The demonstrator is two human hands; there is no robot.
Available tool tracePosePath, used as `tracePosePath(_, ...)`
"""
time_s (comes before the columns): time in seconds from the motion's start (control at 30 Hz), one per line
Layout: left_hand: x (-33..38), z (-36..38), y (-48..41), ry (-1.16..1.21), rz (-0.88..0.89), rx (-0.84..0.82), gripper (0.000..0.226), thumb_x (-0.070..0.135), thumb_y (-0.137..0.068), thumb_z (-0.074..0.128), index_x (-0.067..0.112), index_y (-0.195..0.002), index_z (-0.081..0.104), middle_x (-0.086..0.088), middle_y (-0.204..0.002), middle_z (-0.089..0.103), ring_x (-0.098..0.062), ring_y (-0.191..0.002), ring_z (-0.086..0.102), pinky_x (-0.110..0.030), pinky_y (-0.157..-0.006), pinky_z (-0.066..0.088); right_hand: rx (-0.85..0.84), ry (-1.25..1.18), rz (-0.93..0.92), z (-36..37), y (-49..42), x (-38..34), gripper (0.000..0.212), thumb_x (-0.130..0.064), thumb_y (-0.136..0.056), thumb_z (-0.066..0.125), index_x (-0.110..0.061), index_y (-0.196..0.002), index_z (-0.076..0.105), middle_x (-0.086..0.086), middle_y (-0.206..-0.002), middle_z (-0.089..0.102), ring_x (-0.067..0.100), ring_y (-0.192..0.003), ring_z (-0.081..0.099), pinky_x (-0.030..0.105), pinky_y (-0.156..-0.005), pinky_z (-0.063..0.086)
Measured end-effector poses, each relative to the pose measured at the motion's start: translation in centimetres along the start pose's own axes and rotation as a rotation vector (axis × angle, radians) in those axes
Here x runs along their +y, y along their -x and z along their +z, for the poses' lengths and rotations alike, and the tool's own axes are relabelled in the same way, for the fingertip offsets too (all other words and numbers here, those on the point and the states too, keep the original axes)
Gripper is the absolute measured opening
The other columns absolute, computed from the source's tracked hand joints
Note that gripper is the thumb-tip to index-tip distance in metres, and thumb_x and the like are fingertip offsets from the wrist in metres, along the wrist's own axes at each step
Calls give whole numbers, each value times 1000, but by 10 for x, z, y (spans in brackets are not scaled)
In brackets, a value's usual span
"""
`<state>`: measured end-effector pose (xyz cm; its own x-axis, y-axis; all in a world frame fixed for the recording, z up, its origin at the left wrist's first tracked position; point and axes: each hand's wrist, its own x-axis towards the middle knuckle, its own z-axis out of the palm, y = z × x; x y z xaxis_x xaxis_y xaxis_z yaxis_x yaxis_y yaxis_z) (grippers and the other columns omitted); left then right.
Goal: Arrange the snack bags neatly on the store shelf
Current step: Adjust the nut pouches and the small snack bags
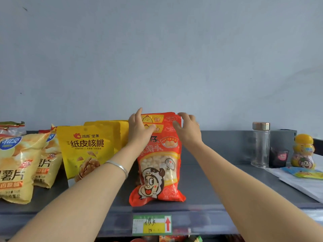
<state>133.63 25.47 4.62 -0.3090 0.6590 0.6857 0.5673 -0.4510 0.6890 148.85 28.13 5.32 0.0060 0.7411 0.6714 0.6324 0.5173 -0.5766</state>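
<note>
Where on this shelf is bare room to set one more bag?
Free: the grey metal shelf between the red plastic snack bag and the clear glass jar. Crowded: left of it, yellow walnut pouches and pale chip bags stand close.

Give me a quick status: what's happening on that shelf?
Left hand, right hand pinch top of red snack bag. Bag upright on shelf, beside yellow walnut bags. Nothing blocking.

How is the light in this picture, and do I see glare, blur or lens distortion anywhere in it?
All in the head view: soft, even light with faint shadows; thin glossy streaks low on the red snack bag; the price label looks blurred; the forearms stretch toward the lower corners, likely wide-angle distortion.
</note>
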Motion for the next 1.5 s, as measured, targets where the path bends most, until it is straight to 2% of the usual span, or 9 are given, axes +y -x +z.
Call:
tracePosePath(0.17,-3,12,-55,166,-201,54,63,24,-94,52,25,-148,19,-5,-153,18,-27,-135,31,-32,-86,34,13,131,-86,4,-56,-11,38,-26,-101,36,-21,-136,50,5,-142,43,28,-130,35,41,-97,42)
tracePosePath(0.33,-21,26,-99,150,-363,52,55,24,-96,44,18,-147,23,-10,-149,29,-30,-129,38,-33,-80,35,-165,287,-111,22,-106,-14,37,-18,-97,39,-24,-127,58,3,-135,54,26,-122,48,42,-94,47)
tracePosePath(0.5,-42,34,-130,197,-495,-89,55,26,-94,47,10,-143,29,-14,-140,40,-32,-124,41,-38,-85,37,-335,411,-44,40,-136,-15,47,-9,-90,41,-27,-132,56,-2,-134,57,23,-120,53,41,-97,48)
tracePosePath(0.63,-51,40,-136,210,-522,-159,54,28,-93,49,10,-141,33,-13,-141,40,-34,-127,39,-43,-94,37,-390,351,12,47,-145,-16,45,-2,-87,38,-12,-123,64,7,-129,61,30,-116,58,42,-96,51)
tracePosePath(0.77,-55,43,-133,198,-473,-145,52,27,-95,47,14,-143,30,-10,-144,36,-31,-130,36,-41,-93,36,-353,304,33,48,-147,-9,34,-7,-89,45,-6,-112,70,13,-114,67,31,-105,64,42,-89,56)
tracePosePath(0.93,-54,44,-127,190,-401,-86,42,30,-94,48,17,-134,42,-7,-129,48,-21,-105,43,-35,-80,37,-261,320,70,45,-148,-1,30,-10,-85,50,-1,-106,69,17,-104,69,28,-86,65,40,-81,57)
tracePosePath(1.1,-58,48,-126,161,-367,-133,44,37,-96,43,20,-137,41,-6,-136,46,-26,-122,44,-37,-87,37,-190,342,59,42,-147,4,28,-9,-84,50,-8,-100,73,12,-99,70,30,-88,67,31,-63,50)
tracePosePath(1.27,-59,50,-120,-33,-279,-50,47,44,-99,29,20,-138,41,-6,-138,47,-28,-124,46,-45,-100,42,-228,301,26,47,-142,10,29,-15,-91,46,-13,-104,72,9,-105,70,28,-95,65,39,-80,57)
tracePosePath(1.5,-39,40,-99,-321,-12,130,42,40,-99,33,21,-136,44,-6,-140,43,-24,-123,46,-37,-89,42,-69,260,-11,35,-115,9,39,-29,-98,41,-19,-133,53,8,-139,45,32,-124,45,42,-94,45)
